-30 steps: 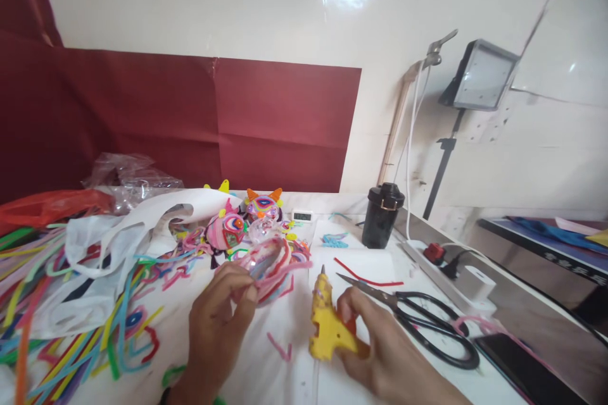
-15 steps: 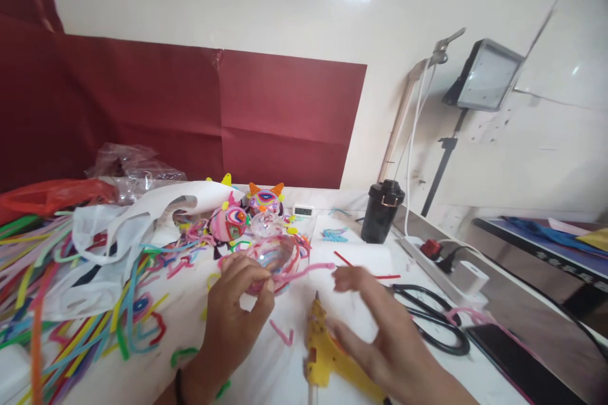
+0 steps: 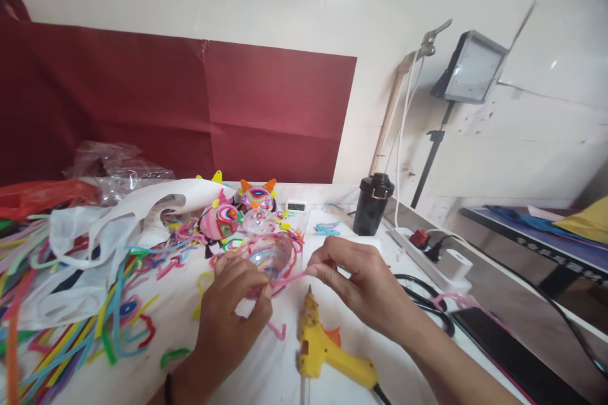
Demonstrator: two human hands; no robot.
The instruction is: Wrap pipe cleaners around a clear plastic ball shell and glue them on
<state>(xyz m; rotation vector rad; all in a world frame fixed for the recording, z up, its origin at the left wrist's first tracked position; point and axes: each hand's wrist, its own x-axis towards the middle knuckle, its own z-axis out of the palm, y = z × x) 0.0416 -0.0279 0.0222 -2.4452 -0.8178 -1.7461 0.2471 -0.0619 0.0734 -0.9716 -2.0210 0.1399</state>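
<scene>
Laid down the yellow glue gun [image 3: 316, 338], gripped in the right hand [image 3: 356, 272] a second earlier, and left it on the white tabletop [image 3: 173, 310] just on the near side of the grip, nozzle pointing away toward the gap between the hands, handle slanting off to the right with a black cord [image 3: 381, 394] behind. Thereby freed the right fingers for the pink strip [image 3: 291, 278], now seemingly worked from both ends instead of steadied from the left alone. Closed the right thumb and forefinger on the strip's right end, loose half a second before; kept the left hand [image 3: 228, 319] pinched shut on the other part. Held the strip raised between the two pinches, nearly straight, long axis running side to side and tilting slightly up toward the right hand. Had the clear round shell [image 3: 270, 253], ringed with pink and red bands, right behind the left pinch; could not make out any firm contact with the left fingers there. Farther beyond the grip, saw the pink figure [image 3: 218, 221], then the orange-eared figure [image 3: 256, 196], with a small white timer [image 3: 296, 205] to the right of both.
</scene>
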